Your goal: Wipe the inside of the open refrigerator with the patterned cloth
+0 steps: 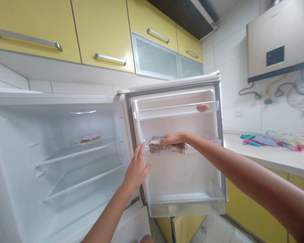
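Observation:
A brown-and-white cleaning cloth (178, 148) is bunched under my right hand (173, 137), against the middle shelf (202, 146) on the inside of the fridge door (174, 175). My right fingers are curled over the cloth, partly hiding it. My left hand (136, 168) reaches to the hinge side of the door, its fingers stretched upward and the thumb apart, with nothing in it. Whether those fingertips touch the door edge, I cannot tell. An egg-like, pinkish-brown object (202, 107) sits in the upper door shelf (167, 110).
Inside the fridge, a small packaged item (90, 138) rests on the upper glass shelf (81, 150); another glass shelf (88, 175) lies below. A deep clear bin (187, 209) lines the door's bottom. Colourful cloths (266, 140) lie on the right counter (268, 153). Yellow cabinets (103, 30) hang overhead.

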Motion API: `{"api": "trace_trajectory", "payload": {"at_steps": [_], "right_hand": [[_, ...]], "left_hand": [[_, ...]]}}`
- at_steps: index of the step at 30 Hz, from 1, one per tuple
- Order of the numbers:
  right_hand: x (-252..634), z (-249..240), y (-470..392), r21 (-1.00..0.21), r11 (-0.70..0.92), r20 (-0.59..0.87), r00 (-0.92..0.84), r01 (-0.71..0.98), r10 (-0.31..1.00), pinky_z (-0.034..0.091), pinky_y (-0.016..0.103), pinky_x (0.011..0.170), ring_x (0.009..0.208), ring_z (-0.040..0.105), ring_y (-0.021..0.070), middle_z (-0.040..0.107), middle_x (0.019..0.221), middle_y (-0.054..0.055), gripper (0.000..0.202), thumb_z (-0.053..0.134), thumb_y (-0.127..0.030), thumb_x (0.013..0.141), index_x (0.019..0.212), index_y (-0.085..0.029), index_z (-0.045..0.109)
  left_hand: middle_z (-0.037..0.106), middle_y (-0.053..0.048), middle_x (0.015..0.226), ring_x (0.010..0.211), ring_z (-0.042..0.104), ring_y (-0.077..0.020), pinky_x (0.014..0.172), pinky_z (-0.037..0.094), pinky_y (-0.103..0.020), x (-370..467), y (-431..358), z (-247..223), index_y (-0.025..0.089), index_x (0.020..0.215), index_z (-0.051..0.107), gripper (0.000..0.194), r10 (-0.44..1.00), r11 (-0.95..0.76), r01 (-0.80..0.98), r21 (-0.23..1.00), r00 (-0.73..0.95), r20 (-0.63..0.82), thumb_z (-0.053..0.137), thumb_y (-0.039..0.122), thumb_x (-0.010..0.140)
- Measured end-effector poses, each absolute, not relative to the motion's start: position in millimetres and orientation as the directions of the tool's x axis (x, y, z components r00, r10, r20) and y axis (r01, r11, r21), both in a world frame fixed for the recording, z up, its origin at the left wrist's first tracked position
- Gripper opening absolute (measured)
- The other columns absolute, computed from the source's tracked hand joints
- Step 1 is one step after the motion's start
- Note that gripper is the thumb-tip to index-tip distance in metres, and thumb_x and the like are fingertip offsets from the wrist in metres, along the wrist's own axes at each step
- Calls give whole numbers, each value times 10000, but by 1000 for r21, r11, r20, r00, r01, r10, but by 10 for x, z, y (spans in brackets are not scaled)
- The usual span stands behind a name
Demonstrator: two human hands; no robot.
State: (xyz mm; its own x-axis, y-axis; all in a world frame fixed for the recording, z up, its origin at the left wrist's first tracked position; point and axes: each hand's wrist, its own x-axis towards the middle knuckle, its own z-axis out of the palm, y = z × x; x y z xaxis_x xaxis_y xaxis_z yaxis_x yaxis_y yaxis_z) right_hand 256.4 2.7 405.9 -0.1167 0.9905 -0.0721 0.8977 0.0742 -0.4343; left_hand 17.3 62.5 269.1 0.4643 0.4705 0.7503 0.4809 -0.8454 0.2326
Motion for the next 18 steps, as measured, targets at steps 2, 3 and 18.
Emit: {"api": "trace_trajectory", "payload": {"at_steps": [2,3,18], "right_hand": [[2768,4082,-91,-401,67,-83,-110,914,990,472,268,586,714,641,169,705,908,32,363,655,-397,709,1011,-196,645],[2878,4099,-151,-381,59,-89,-100,923,991,475,270,605,746,648,177,708,943,37,402,676,-382,689,1044,-198,643],[3899,4243,-1036,-419,-258,-115,232,871,966,436,264,565,694,626,181,685,825,85,355,626,-102,606,957,-135,659]], "left_hand": [[256,-160,1675,1554,265,-287,1267,289,-547,171,642,2676,235,1588,162,708,436,-843,512,164,471,767,487,328,966],[271,-159,1668,1549,277,-286,1265,298,-544,167,654,2671,235,1583,172,698,421,-842,521,139,474,774,486,317,966],[313,-150,1645,1538,297,-260,1276,287,-534,51,723,2704,237,1558,190,669,390,-856,508,94,517,762,476,248,954]]}}
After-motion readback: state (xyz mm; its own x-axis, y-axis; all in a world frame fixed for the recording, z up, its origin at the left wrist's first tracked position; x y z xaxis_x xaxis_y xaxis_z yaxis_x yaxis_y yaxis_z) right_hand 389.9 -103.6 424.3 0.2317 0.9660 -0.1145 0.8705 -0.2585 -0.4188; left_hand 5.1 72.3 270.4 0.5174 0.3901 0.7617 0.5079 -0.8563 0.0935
